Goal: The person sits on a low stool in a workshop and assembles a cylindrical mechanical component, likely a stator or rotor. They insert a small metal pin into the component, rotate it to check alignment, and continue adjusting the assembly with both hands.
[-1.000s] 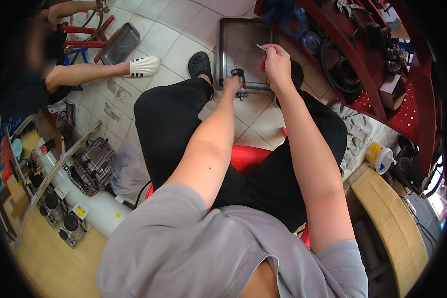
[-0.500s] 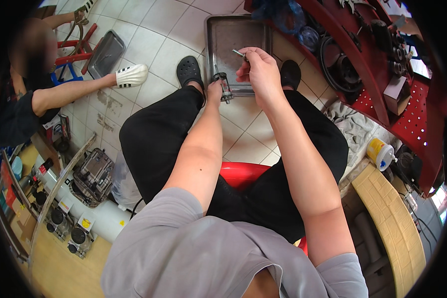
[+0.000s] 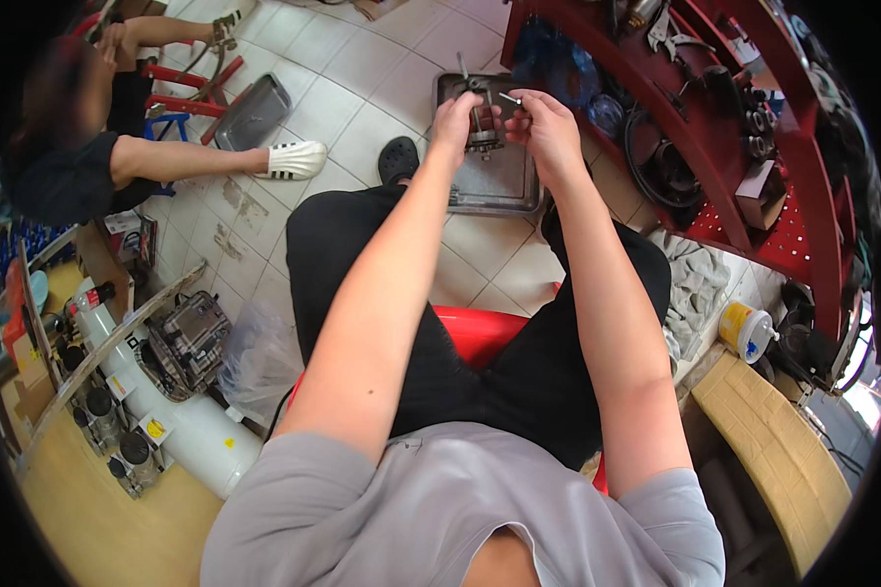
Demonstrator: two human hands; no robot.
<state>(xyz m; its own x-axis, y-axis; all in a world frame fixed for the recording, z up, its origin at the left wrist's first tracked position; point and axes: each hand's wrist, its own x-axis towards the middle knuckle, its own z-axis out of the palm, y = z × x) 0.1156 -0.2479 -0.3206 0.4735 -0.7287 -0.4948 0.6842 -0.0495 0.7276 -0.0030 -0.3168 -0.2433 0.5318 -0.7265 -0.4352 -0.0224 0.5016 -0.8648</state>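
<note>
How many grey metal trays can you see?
2: a large tray below the left hand and right hand, and a second tray near the co-worker's white shoe. Others could be hidden.

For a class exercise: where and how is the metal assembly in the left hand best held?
Probably by the thick middle of the metal assembly, from the left, where the left hand is; a thin rod juts from its far end.

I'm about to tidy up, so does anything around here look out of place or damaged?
The floor tiles near the white shoe have brownish patches, odd against the paler tiles; stain or damage, I can't tell. A grey cloth lies crumpled beside the red rack, looking dropped rather than put away.
</note>
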